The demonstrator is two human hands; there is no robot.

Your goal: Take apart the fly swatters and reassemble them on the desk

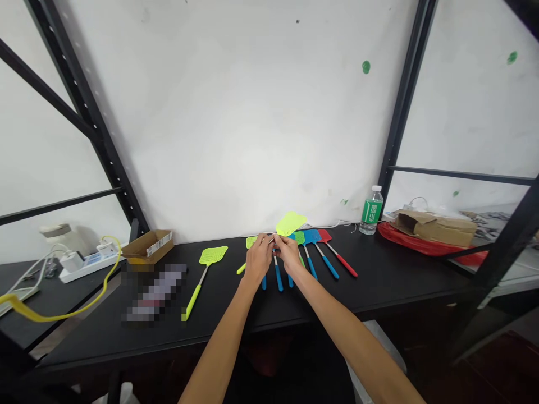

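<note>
Both my hands are together over the black table. My left hand (258, 258) has its fingers closed at the thin metal shaft of a yellow-green fly swatter. My right hand (288, 253) pinches the same piece close beside it. The swatter's mesh head (291, 223) sticks up just above my right hand; its handle is hidden behind my hands. Beneath and around them lie several more fly swatters, among them a blue one (330, 267), a red one (347, 265) at the right end, and a yellow-green one partly covered by my left hand.
Apart on the left lies another yellow-green swatter (193, 302), beside a blurred-out item (156, 294). An open cardboard box (147, 249) and a white power strip (90, 266) stand farther left. A water bottle (371, 211) and a torn carton (442, 226) are on the right.
</note>
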